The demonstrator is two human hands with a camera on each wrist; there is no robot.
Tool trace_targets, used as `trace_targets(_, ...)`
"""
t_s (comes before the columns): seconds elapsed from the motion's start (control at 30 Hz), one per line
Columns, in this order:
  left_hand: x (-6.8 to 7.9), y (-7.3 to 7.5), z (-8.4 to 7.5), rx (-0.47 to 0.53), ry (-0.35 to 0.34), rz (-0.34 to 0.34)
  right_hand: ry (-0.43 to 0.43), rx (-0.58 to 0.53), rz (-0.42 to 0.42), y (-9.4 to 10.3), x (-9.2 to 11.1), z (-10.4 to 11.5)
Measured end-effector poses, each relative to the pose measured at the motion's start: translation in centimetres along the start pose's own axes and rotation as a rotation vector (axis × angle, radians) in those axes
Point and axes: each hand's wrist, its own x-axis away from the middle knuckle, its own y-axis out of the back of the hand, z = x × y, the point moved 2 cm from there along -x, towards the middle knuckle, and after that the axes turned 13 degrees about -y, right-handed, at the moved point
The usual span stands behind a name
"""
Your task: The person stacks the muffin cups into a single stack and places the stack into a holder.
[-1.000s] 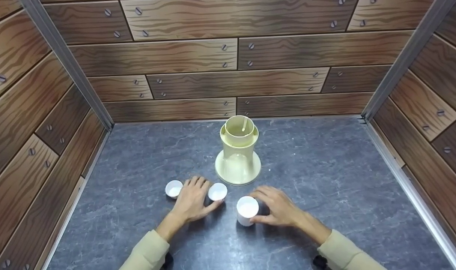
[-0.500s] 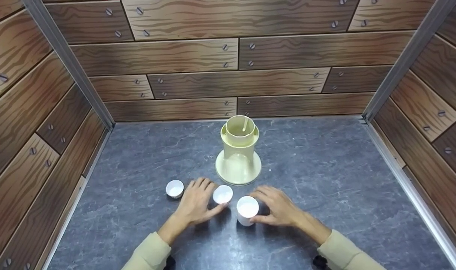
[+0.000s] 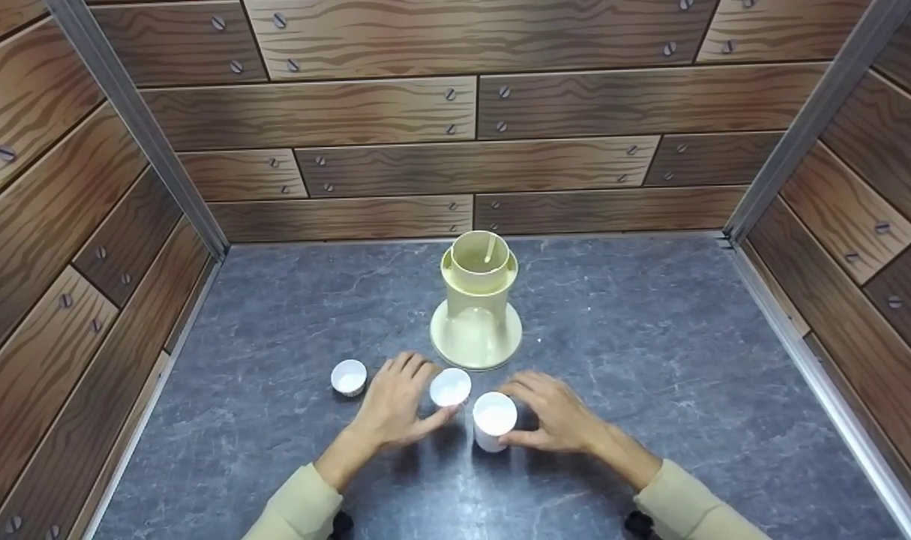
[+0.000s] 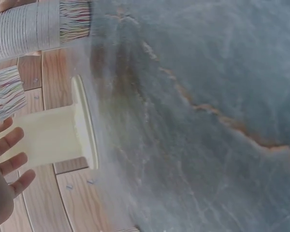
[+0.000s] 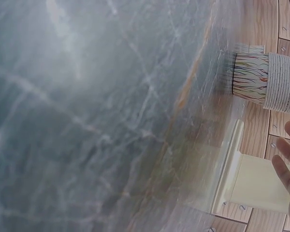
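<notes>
My left hand (image 3: pixel 395 399) holds a single paper cup (image 3: pixel 451 388) between its thumb and fingers. In the left wrist view this cup (image 4: pixel 8 92), white with wavy coloured lines, is raised above the table surface. Just to its right stands an upright stack of nested paper cups (image 3: pixel 494 421), gripped from the right side by my right hand (image 3: pixel 551 414). The right wrist view shows the layered rims of the stack (image 5: pixel 266 79) over a coloured-line pattern, its base down on the table. Another paper cup (image 3: pixel 349 378) stands alone, left of my left hand.
A pale yellow cylindrical holder (image 3: pixel 476 330) with a wide round base stands behind the hands, with an open top. The grey marbled tabletop (image 3: pixel 650 337) is bounded by wood-patterned walls (image 3: pixel 380 165) and metal edge rails (image 3: pixel 822 390).
My left hand moves right and lets the far-left cup come into full view. The cup in it shifts right toward the stack. My right hand and the stack stay in place.
</notes>
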Motion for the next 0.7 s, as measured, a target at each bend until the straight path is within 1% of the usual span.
trace_targets(0.17,-0.4,0.5,-0.2,0.022,-0.018,-0.03,0.002,-0.003,0.001,-0.1,0.0,0.0)
trace_targets(0.4,-1.2,1.0,-0.4,0.037,-0.057,-0.047,0.015,0.005,-0.01,-0.1,0.0,-0.1)
trace_targets(0.7,-2.0,1.9,-0.5,0.046,-0.102,-0.073,0.013,0.008,-0.004,0.0,0.0,-0.1)
